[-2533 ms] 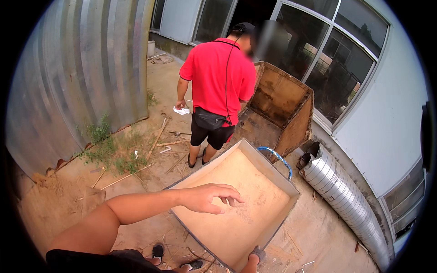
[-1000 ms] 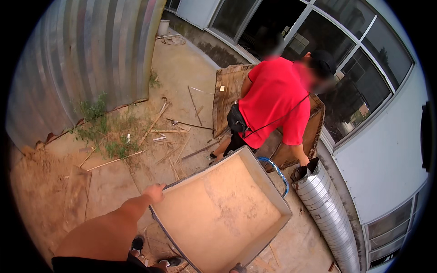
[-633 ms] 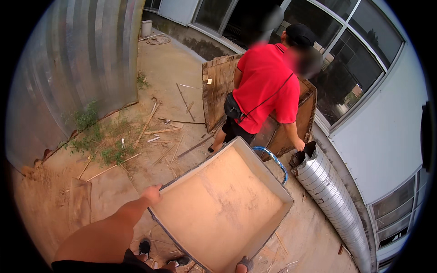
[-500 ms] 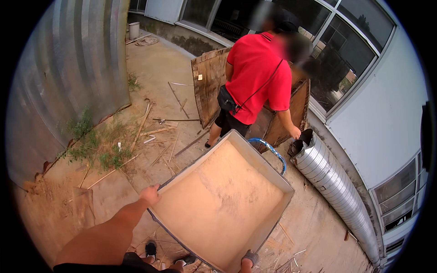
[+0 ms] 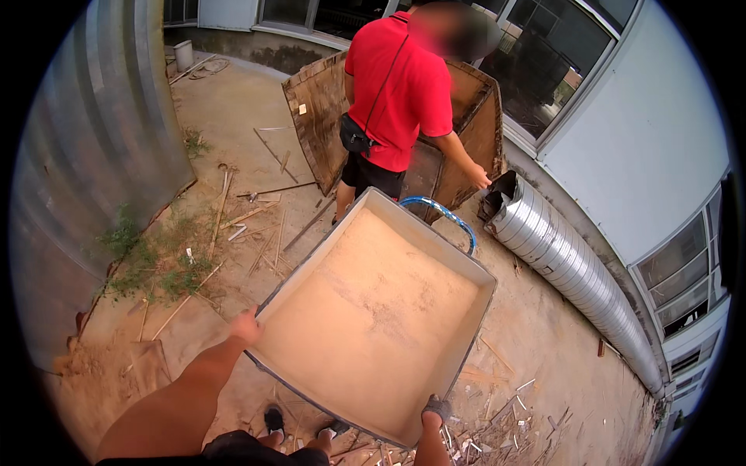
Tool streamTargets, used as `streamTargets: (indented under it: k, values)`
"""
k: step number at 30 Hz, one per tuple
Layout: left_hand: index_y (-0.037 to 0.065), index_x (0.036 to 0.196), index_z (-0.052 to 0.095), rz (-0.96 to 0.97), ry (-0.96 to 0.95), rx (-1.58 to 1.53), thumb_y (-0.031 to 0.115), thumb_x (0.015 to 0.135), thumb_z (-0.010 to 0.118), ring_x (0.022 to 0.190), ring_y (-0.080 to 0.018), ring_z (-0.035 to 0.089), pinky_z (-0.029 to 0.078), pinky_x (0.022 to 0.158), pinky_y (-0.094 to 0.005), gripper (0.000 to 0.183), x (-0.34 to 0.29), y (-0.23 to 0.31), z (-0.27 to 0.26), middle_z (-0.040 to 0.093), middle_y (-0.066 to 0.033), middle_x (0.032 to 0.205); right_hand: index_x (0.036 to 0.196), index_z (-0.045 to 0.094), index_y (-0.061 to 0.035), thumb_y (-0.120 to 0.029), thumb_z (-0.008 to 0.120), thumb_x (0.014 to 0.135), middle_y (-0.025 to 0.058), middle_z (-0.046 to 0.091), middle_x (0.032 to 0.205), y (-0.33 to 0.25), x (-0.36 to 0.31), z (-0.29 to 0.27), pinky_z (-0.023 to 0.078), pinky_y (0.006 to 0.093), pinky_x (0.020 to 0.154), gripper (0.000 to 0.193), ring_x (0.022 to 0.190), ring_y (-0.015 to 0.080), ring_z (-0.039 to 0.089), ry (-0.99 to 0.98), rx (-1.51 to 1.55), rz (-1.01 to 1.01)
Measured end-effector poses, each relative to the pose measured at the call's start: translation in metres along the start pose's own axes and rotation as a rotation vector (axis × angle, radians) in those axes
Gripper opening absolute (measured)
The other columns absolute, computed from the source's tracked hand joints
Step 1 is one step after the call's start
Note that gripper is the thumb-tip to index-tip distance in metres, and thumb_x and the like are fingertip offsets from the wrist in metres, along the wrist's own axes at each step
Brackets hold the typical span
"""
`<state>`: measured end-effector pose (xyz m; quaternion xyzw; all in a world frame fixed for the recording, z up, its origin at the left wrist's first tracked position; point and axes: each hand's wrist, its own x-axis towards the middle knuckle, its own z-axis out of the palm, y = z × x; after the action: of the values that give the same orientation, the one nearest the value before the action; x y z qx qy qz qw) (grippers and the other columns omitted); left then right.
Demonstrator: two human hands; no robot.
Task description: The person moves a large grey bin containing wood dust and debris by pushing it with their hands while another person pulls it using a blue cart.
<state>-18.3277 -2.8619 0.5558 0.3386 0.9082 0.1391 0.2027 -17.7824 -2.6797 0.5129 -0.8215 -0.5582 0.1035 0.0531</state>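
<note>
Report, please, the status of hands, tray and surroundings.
Left hand and right hand: both gripping tray edges. Blue loop on its far side. Co-worker in red close beyond.

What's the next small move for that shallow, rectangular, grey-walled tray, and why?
I'd probably pause and steady the shallow, rectangular, grey-walled tray before advancing it: the left hand is on its left rim, the right hand on its right wall, and the co-worker in the red short-sleeved shirt stands just past its far end, back mostly turned.
</note>
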Motion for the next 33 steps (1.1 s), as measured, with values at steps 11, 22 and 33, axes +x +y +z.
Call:
streamTargets:
  k: [11, 22, 33]
  values:
    - [0.01, 0.122, 0.052, -0.023, -0.012, 0.119, 0.024, 0.077, 0.06, 0.092, -0.0373, 0.063, 0.052, 0.08, -0.0471, 0.047, 0.0, 0.009, -0.004, 0.065, -0.0187, 0.1, 0.095, 0.066, 0.0024, -0.048, 0.064, 0.078, 0.0247, 0.066, 0.093, -0.012, -0.01, -0.022, 0.051, 0.0481, 0.076, 0.053, 0.092, 0.0412, 0.064, -0.023, 0.053, 0.095]
    - [0.008, 0.118, 0.052, -0.063, 0.004, 0.102, 0.027, 0.077, 0.063, 0.093, -0.0396, 0.063, 0.052, 0.081, -0.0484, 0.047, 0.0, 0.013, -0.006, 0.064, -0.023, 0.102, 0.093, 0.064, -0.0013, -0.05, 0.06, 0.079, 0.0234, 0.066, 0.096, -0.033, -0.022, -0.043, 0.05, 0.0469, 0.079, 0.05, 0.093, 0.04, 0.064, -0.036, 0.027, 0.128]
    - [0.006, 0.117, 0.053, -0.023, 0.04, 0.107, 0.028, 0.078, 0.06, 0.091, -0.0403, 0.063, 0.051, 0.081, -0.0488, 0.045, 0.004, 0.007, 0.0, 0.064, -0.0236, 0.099, 0.095, 0.065, -0.0018, -0.047, 0.059, 0.08, 0.0251, 0.066, 0.098, -0.013, -0.013, -0.016, 0.05, 0.0479, 0.081, 0.048, 0.095, 0.0411, 0.063, 0.044, 0.022, 0.045]
